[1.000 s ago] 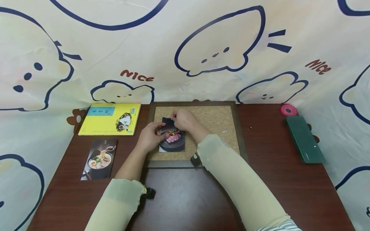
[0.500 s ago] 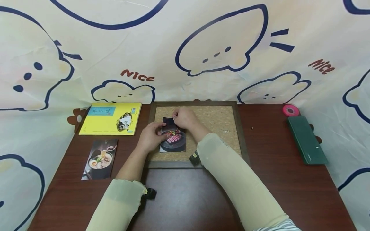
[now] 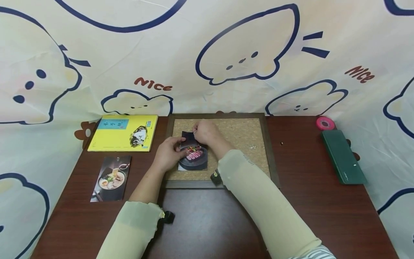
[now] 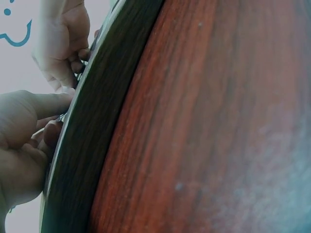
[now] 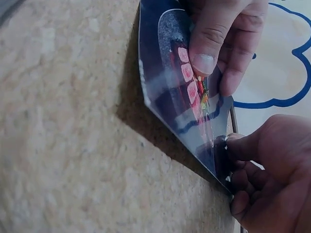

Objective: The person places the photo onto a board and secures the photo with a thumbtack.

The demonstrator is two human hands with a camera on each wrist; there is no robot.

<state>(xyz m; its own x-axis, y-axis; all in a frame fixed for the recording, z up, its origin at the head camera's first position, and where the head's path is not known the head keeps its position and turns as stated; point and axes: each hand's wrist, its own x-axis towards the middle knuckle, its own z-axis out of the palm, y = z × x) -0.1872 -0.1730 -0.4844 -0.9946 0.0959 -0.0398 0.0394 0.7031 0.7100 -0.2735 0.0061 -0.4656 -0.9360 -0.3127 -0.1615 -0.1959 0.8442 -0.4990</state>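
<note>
**Inspector:** Head view. Report the state of each grip and the position of the photo print.

**Operator:** My left grip holds the photo print by its left side, thumb on the printed face. My right grip pinches the upper right corner. Whether anything else sits between those fingertips, I cannot tell. The print is over the left half of the corkboard, which rests on the tabletop.

**Inspector:** State what has just changed and its significance.

**Operator:** Very little. I judge this to be a steady hold, with work at the upper corner not complete. Compared with the frame half a second earlier, my right sleeve lies slightly further left; both grips and the print keep their places.

**Inspector:** Left wrist view.

**Operator:** Both grips are seen close together behind the dark frame edge. It hides most of the print, so corner contact cannot be verified here.

**Inspector:** Right wrist view.

**Operator:** Both grips are narrow and on the print. Its near edge stands off the corkboard, shading the surface beneath; I judge the print not yet flat.
</note>
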